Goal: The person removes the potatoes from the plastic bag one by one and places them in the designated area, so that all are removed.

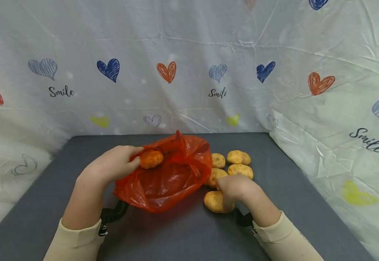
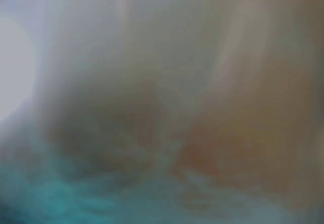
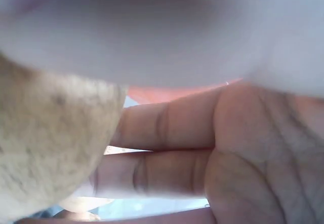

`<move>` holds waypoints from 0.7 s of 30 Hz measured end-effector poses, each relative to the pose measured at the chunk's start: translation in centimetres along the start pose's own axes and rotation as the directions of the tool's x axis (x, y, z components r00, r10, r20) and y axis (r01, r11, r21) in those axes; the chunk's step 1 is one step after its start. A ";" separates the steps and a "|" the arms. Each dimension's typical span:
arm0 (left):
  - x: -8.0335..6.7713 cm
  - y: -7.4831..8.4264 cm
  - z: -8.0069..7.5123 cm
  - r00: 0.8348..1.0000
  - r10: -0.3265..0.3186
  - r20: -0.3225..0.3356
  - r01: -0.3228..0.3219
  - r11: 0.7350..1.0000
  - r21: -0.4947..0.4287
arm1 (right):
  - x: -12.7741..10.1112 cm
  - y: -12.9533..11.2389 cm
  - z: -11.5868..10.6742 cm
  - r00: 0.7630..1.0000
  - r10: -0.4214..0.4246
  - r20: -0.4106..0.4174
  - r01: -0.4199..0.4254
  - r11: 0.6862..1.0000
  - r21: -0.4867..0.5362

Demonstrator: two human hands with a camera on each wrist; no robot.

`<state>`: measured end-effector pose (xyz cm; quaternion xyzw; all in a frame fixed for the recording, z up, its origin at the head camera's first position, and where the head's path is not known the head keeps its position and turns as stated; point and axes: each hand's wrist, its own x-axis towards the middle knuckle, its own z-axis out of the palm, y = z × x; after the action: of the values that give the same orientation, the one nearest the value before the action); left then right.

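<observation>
A thin red plastic bag (image 1: 163,181) lies crumpled on the table with its mouth spread toward me. At the bag's left rim, the thumb and fingers of my left hand (image 1: 111,165) grip the left end of an orange-tinted potato (image 1: 151,159). Red film shows between that thumb and the fingers. My right hand (image 1: 238,188) holds a yellowish potato (image 1: 215,201) right of the bag's mouth. In the right wrist view this potato (image 3: 55,138) fills the left side, between the blurred thumb and the fingers (image 3: 167,127). The left wrist view is only a blur.
Several more potatoes (image 1: 240,170) lie grouped beyond the right hand, close to the bag's right side. The dark grey table (image 1: 183,235) carries everything. A white curtain (image 1: 189,40) with printed hearts hangs behind the table and along both sides.
</observation>
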<state>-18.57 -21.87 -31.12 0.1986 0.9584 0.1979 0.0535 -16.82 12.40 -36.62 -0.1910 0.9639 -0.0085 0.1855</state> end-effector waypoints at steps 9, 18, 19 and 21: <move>0.1 0.1 0.1 1.000 0.003 0.002 -0.003 1.000 0.014 | 0.7 0.4 -0.1 1.000 0.016 0.006 -0.016 1.000 0.003; 0.0 0.2 0.1 1.000 0.009 0.002 -0.009 1.000 0.007 | 1.6 0.3 0.5 0.997 0.043 -0.061 -0.046 0.998 -0.045; 0.0 0.2 0.1 1.000 0.010 0.002 -0.010 1.000 0.008 | 1.7 0.3 0.5 0.997 0.050 -0.062 -0.053 0.997 -0.050; 0.1 0.2 0.1 1.000 0.014 0.001 -0.014 1.000 0.010 | 1.8 0.3 0.6 0.996 0.069 -0.056 -0.072 0.996 -0.053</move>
<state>-18.59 -21.66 -31.13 0.2056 0.9579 0.1935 0.0513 -18.31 12.07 -37.84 -0.1615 0.9745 0.0192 0.1544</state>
